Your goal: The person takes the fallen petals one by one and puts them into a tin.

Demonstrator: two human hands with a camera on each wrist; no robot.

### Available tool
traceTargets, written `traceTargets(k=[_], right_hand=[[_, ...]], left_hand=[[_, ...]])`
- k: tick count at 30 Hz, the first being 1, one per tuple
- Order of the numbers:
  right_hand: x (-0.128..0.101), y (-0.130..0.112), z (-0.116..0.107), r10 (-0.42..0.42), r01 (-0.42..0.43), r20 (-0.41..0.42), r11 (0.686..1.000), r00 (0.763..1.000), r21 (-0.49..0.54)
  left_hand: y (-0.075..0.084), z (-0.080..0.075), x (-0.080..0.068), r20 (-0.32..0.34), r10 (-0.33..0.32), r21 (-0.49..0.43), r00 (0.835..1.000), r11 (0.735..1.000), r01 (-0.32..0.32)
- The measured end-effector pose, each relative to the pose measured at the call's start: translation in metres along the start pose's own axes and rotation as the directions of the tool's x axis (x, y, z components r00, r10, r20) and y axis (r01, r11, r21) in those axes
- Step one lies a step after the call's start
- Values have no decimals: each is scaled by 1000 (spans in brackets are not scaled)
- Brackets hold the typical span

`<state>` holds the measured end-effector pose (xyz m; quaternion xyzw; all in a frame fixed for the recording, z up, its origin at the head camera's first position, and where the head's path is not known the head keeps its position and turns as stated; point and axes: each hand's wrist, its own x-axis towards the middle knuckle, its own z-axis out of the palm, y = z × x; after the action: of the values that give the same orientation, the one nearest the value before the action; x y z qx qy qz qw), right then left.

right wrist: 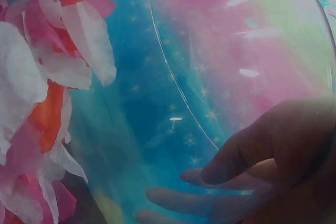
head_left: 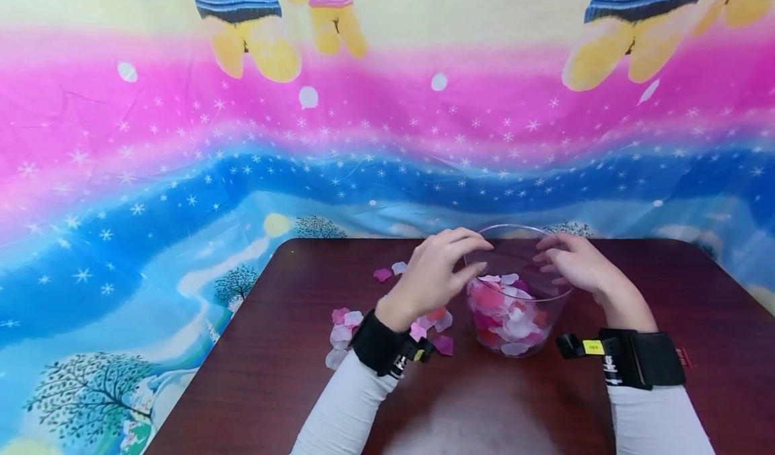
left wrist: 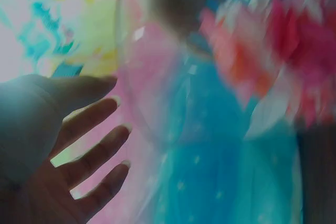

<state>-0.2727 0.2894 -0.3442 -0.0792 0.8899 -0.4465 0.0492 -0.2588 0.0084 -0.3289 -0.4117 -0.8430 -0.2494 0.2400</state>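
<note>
Two hands flank a clear plastic bowl (head_left: 519, 293) standing near the far edge of the dark wooden table (head_left: 254, 374). The left hand (head_left: 437, 272) has its fingers curved toward the bowl's left wall at the rim; the right hand (head_left: 572, 264) lies against the right wall, fingers loosely spread. Whether either truly grips, I cannot tell. Pink, red and white petals (head_left: 507, 313) fill the bowl's lower part. Loose petals (head_left: 345, 327) lie just left of it.

Pink, red and white petals (head_left: 508, 313) in a clear bowl (head_left: 547, 303) on a dark-brown table (head_left: 272, 367).
</note>
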Motion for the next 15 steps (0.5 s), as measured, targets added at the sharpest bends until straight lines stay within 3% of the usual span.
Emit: traceTargets(k=[3, 7, 11, 15], right_hand=[[0, 1, 0, -6, 6, 3, 1000, 1000, 0], [0, 1, 0, -9, 9, 2, 1000, 1000, 1], [0, 1, 1, -8, 8, 0, 1000, 1000, -3], [-1, 0, 1, -11, 11, -2, 1000, 1000, -8]], left_hand=[[-18, -16, -3, -32, -73, -52, 997, 996, 71], [-50, -35, -15, -57, -214, -115, 975, 972, 206], [-79, -45, -28, -22, -318, -158, 948, 937, 311], [-99, -45, -38, 41, -406, -146, 913, 901, 408]])
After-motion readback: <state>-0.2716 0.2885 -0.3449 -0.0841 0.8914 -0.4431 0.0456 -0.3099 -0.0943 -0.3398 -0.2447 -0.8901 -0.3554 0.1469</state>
